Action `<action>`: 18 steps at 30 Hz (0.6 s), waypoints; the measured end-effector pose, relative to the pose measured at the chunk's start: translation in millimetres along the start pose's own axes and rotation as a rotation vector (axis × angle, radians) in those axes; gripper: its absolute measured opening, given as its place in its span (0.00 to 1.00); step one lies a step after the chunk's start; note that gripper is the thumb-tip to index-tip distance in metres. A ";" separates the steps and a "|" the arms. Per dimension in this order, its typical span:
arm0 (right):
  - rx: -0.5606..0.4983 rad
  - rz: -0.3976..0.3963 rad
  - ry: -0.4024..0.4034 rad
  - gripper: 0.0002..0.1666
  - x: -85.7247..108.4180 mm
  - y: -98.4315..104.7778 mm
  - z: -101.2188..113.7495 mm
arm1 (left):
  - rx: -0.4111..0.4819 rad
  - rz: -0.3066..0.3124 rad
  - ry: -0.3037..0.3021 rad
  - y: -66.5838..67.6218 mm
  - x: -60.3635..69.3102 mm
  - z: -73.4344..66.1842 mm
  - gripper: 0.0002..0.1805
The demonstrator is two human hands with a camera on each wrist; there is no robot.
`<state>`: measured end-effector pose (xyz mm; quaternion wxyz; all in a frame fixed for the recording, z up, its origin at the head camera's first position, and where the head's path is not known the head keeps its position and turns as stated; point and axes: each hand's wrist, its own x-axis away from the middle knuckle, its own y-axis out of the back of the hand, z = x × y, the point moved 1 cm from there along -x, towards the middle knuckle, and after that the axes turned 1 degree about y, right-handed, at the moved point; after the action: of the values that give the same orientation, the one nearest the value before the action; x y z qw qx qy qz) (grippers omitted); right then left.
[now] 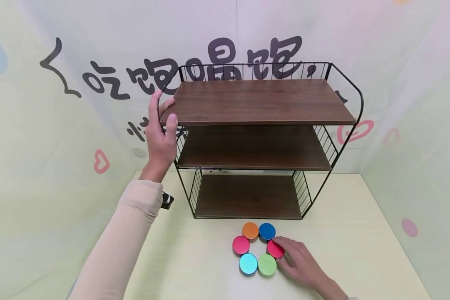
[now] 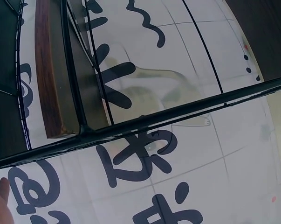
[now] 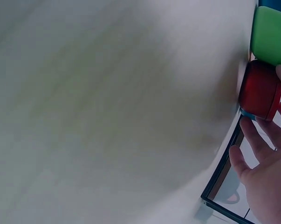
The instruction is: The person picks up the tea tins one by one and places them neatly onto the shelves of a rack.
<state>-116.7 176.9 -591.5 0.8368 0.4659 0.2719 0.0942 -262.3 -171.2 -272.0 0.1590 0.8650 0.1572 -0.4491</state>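
Observation:
A three-tier shelf rack (image 1: 254,102) of black wire and dark brown boards stands upright on the table. At its upper left corner my left hand (image 1: 161,133) grips the side, with the thumb in front of the top board; in the left wrist view only some fingers (image 2: 3,191) show. My right hand (image 1: 303,264) holds a small round red tin (image 1: 275,248) between thumb and fingers, and the tin stands on the table. It belongs to a ring of tins: green (image 1: 267,265), light blue (image 1: 248,263), another red (image 1: 241,245), orange (image 1: 250,230) and dark blue (image 1: 267,231).
The ring of tins lies in front of the rack's bottom board (image 1: 247,196). Behind the rack hangs a pale wall sheet (image 1: 108,33) with dark lettering. A small black object (image 1: 167,201) shows beside the left sleeve. Pale table surface (image 1: 187,258) surrounds the tins.

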 end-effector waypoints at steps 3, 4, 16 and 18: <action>0.004 -0.010 0.003 0.34 0.8 -1.2 -0.6 | 0.000 0.000 -0.005 -0.3 0.3 2.5 0.32; 0.003 -0.008 -0.003 0.34 0.9 -1.4 -0.6 | 0.000 -0.001 -0.007 -0.3 0.2 3.7 0.32; -0.010 0.005 -0.041 0.32 0.7 -0.5 0.8 | 0.000 -0.011 -0.026 -1.1 -0.1 40.9 0.33; -0.010 -0.001 -0.033 0.32 1.0 0.1 0.5 | 0.001 -0.011 -0.028 -1.4 -0.1 41.2 0.33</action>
<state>-115.6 177.0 -591.6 0.8434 0.4631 0.2580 0.0876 -292.9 -187.1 -294.6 0.1581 0.8578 0.1594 -0.4624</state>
